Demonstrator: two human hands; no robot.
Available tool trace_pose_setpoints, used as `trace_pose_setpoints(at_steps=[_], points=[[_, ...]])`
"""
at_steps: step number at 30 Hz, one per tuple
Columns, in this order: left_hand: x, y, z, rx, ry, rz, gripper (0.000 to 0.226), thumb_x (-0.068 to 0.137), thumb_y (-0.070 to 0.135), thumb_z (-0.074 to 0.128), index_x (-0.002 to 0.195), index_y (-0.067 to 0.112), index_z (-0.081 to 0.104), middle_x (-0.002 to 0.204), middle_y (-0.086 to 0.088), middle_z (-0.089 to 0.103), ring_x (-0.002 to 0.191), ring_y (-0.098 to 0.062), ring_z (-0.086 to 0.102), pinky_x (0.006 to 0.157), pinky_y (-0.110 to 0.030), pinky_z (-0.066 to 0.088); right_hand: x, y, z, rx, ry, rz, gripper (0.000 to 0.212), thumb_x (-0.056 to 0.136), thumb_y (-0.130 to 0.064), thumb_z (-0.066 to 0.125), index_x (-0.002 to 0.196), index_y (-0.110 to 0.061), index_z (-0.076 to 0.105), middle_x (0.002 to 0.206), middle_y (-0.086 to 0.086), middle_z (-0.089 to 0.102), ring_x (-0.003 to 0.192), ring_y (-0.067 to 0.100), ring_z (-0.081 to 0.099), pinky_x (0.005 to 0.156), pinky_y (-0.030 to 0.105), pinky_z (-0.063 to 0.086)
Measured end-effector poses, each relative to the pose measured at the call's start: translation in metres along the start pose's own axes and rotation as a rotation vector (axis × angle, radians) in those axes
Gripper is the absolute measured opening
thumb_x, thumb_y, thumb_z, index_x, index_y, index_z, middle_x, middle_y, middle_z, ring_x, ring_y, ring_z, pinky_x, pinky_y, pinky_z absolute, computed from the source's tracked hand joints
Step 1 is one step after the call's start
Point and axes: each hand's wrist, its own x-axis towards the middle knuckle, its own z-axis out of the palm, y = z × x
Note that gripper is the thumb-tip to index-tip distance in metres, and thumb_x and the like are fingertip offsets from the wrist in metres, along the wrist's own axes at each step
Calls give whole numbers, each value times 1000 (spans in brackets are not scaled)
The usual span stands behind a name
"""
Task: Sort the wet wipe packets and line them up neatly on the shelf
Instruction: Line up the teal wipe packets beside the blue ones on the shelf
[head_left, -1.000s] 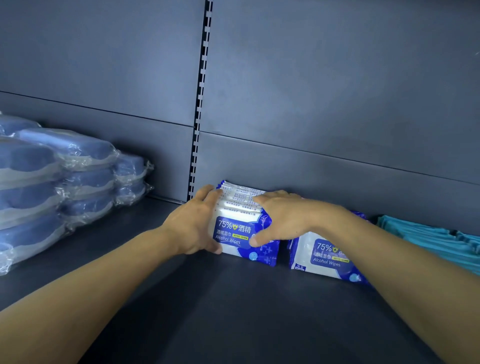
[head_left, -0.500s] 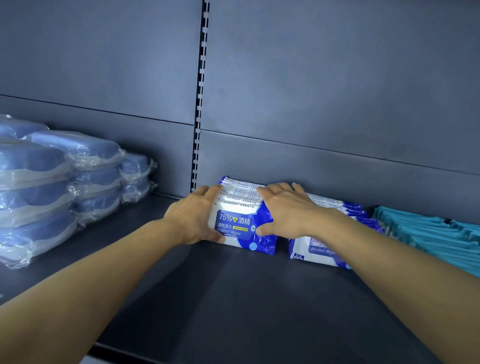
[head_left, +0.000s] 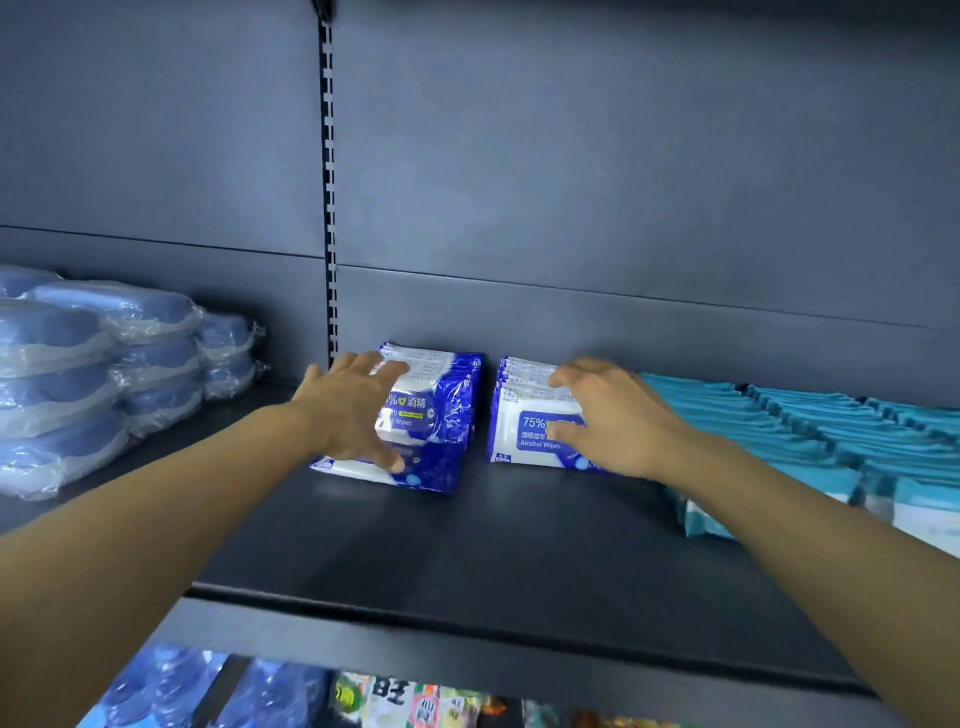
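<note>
Two rows of blue-and-white alcohol wipe packets stand on edge at the back of the dark shelf. My left hand lies over the front and top of the left row, fingers spread across its front packet. My right hand rests on the right row, fingers on top and thumb against its front label. A narrow gap separates the two rows. Neither row is lifted; whether either hand grips a packet is unclear.
Teal wipe packets fill the shelf to the right, touching the right row. Clear-wrapped blue packs are stacked at the left. A slotted upright runs up the back wall. Goods show on a lower shelf.
My right hand has left the left row and moved onto the right row. My left hand has stayed on the left row, sliding over its front. The view has pulled back and down.
</note>
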Motion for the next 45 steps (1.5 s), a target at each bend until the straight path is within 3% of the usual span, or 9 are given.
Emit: trace_pose_setpoints(at_steps=[7, 13, 17, 22, 24, 27, 30, 38, 45], points=[[-21, -17, 3, -97, -67, -82, 97, 66, 51, 78, 144, 25, 27, 143, 0, 38, 133, -26, 30, 107, -46, 32, 11, -41, 30, 196, -131, -104, 44, 88, -36, 60, 126, -16, 50, 126, 3, 53, 118, 23, 47, 96, 40, 42], [-17, -21, 16, -358, -175, -102, 70, 77, 38, 74, 136, 20, 42, 134, -1, 50, 123, -21, 47, 97, -26, 36, 28, -66, 50, 244, -334, -27, 52, 89, -48, 54, 126, -13, 45, 120, 6, 54, 110, 25, 51, 93, 42, 45], [-15, -23, 24, -515, -162, -142, 42, 77, 22, 77, 111, 21, 53, 107, 5, 58, 103, -17, 55, 81, -22, 39, 31, -77, 57, 318, -394, 41, 63, 83, -55, 59, 129, -16, 40, 109, 5, 53, 99, 22, 55, 85, 36, 48], [-12, -21, 33, -791, -134, -188, 38, 78, -3, 71, 86, 22, 43, 76, 8, 52, 78, -13, 52, 62, -19, 39, 32, -85, 63, 552, -294, 209, 71, 81, -32, 71, 135, -14, 29, 90, -2, 45, 86, 17, 50, 66, 26, 43], [-13, -24, 33, -825, -104, -221, 36, 75, -6, 72, 89, 18, 48, 83, 1, 57, 76, -14, 55, 63, -17, 44, 32, -88, 61, 594, -230, 251, 73, 82, -20, 71, 138, -14, 25, 96, -2, 43, 89, 17, 48, 69, 25, 43], [-12, -25, 31, -719, -57, -195, 65, 67, 3, 79, 121, 16, 45, 105, -1, 57, 93, -18, 54, 78, -24, 43, 34, -90, 57, 502, -135, 204, 66, 82, -5, 66, 137, -19, 33, 115, 4, 49, 97, 20, 51, 75, 26, 44], [-6, -26, 29, -598, 20, -157, 61, 67, 11, 80, 118, 16, 47, 96, 1, 53, 85, -18, 51, 71, -25, 41, 44, -88, 57, 421, -35, 154, 50, 81, 1, 63, 125, -17, 48, 113, 9, 56, 99, 24, 56, 80, 31, 50], [19, -25, 42, -480, 205, -243, 72, 67, 21, 79, 124, 19, 35, 117, -5, 39, 94, -30, 56, 79, -41, 50, 77, -84, 79, 208, 86, 96, 45, 82, -1, 65, 120, -11, 46, 116, 9, 53, 98, 32, 59, 78, 38, 51], [23, -30, 54, -190, 253, -155, 87, 71, 27, 77, 140, 28, 25, 129, -2, 28, 116, -22, 46, 72, -37, 52, 80, -77, 81, 123, 159, 28, 41, 85, -10, 66, 115, -11, 39, 109, 10, 56, 91, 35, 60, 74, 41, 50]])
